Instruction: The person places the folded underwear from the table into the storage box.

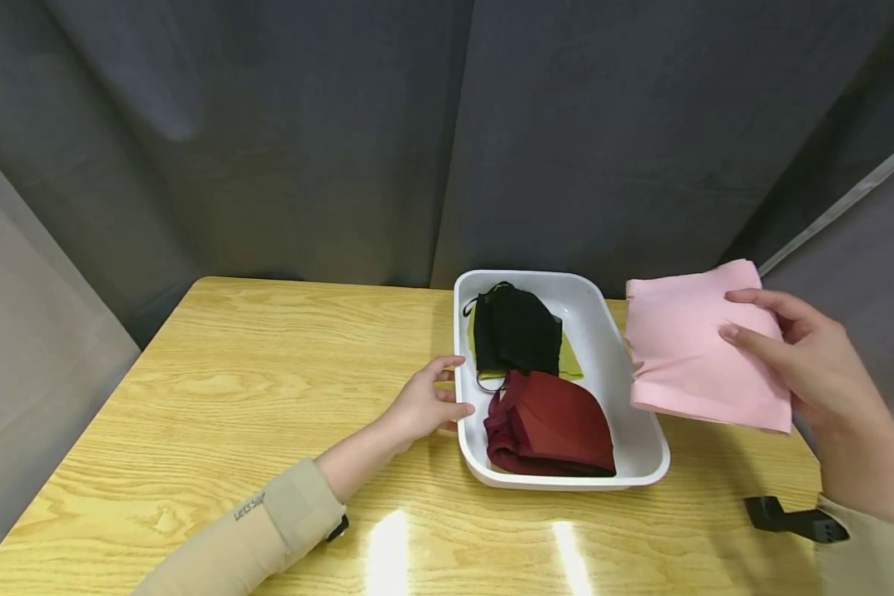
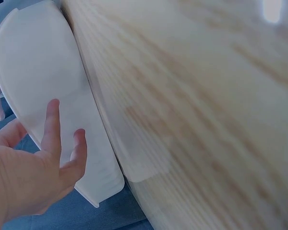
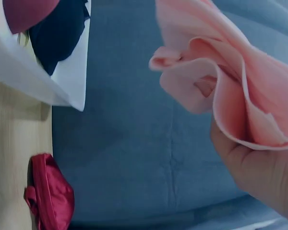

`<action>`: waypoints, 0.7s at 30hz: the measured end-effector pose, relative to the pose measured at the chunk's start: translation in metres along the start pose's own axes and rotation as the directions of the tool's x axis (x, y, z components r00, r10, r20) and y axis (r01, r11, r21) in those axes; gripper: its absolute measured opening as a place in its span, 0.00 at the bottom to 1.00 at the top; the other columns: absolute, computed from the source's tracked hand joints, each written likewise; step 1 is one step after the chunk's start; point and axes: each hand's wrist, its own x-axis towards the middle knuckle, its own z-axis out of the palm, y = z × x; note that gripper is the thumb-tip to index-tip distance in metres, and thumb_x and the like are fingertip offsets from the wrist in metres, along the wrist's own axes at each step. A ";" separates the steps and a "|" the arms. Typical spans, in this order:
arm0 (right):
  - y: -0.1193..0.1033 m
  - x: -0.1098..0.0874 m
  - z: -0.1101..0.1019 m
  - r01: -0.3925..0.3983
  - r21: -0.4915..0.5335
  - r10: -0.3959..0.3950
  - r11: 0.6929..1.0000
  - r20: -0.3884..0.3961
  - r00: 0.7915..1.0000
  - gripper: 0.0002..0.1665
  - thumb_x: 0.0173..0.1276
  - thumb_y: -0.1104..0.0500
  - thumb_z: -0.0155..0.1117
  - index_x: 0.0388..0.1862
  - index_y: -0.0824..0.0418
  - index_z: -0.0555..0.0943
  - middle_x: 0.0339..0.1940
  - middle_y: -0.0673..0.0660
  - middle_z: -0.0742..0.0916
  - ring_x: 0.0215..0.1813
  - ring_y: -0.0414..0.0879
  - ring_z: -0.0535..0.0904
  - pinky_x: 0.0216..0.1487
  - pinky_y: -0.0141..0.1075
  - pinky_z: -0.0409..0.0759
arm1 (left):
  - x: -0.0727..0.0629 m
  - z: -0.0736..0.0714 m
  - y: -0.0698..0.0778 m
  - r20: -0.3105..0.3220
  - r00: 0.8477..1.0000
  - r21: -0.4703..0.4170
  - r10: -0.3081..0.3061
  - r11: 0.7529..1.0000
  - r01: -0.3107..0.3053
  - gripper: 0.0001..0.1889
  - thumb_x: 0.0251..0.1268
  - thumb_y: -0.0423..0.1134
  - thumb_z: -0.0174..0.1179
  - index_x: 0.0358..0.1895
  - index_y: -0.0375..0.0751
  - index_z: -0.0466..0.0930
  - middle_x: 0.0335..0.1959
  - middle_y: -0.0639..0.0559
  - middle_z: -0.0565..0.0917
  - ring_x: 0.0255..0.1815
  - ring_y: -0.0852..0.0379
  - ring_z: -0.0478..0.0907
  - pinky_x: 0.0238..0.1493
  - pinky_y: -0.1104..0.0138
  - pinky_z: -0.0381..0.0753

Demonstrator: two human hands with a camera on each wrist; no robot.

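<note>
A white plastic bin (image 1: 555, 482) stands on the table. My left hand (image 1: 425, 397) holds its left rim, thumb over the edge; in the left wrist view some fingers extend along the outer wall. In the bin, a dark red bra (image 1: 559, 426) with a smooth moulded cup lies nearest me. Behind it sits a black garment (image 1: 517, 331) with a thin strap, on top of a yellow-green one (image 1: 569, 364). To the right of the bin, my right hand (image 1: 812, 356) grips a folded pink garment (image 1: 696, 348) in the air, its layered folds showing in the right wrist view.
A wood-grain table (image 1: 283, 356) carries the bin. A shiny red garment (image 3: 53, 191) lies on the table in the right wrist view; the head view does not show it. Dark grey curtains (image 1: 305, 141) hang behind the table, with lighter panels at both sides.
</note>
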 end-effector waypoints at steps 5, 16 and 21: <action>-0.005 0.000 0.012 -0.019 0.050 0.016 0.999 0.057 0.998 0.24 0.64 0.67 0.62 0.59 0.52 0.76 0.44 0.48 0.76 0.25 0.39 0.79 0.21 0.30 0.79 | 0.000 0.000 0.000 0.001 1.000 -0.007 0.001 1.000 -0.001 0.36 0.54 0.23 0.64 0.67 0.46 0.63 0.61 0.35 0.65 0.38 0.53 0.76 0.34 0.53 0.84; 0.001 -0.004 0.046 0.016 0.147 -0.033 0.989 0.113 0.993 0.25 0.64 0.68 0.61 0.59 0.55 0.76 0.50 0.51 0.72 0.35 0.39 0.78 0.28 0.31 0.82 | -0.001 -0.001 0.002 -0.003 1.000 0.003 0.003 1.000 -0.003 0.36 0.54 0.23 0.64 0.67 0.46 0.63 0.63 0.34 0.64 0.39 0.53 0.76 0.37 0.50 0.83; 0.009 -0.007 0.061 0.045 0.176 -0.066 0.983 0.117 0.991 0.24 0.64 0.71 0.61 0.58 0.55 0.76 0.49 0.52 0.72 0.39 0.40 0.76 0.29 0.29 0.82 | -0.002 -0.002 0.002 -0.001 1.000 0.000 0.000 1.000 0.000 0.36 0.54 0.23 0.64 0.67 0.46 0.63 0.63 0.34 0.64 0.39 0.52 0.76 0.37 0.49 0.83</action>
